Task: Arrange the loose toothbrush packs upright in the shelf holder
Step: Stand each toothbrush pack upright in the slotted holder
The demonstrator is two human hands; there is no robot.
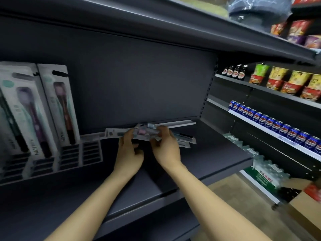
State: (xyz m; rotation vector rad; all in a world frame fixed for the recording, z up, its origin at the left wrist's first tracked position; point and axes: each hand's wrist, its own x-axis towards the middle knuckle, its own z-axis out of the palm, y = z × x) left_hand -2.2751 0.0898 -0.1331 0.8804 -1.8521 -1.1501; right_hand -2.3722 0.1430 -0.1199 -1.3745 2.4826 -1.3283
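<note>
Several loose toothbrush packs lie flat in a pile at the back of the dark shelf. My left hand rests on the pile's left side, fingers curled on a pack. From the right, my right hand grips the same packs between thumb and fingers. The slotted shelf holder stands at the left of the shelf. Upright toothbrush packs lean back in its left slots; its rightmost slots hold nothing.
An upper shelf overhangs the work area. To the right, neighbouring shelves carry blue cans, cup noodles and dark bottles. Water bottle packs and cardboard boxes sit low on the right.
</note>
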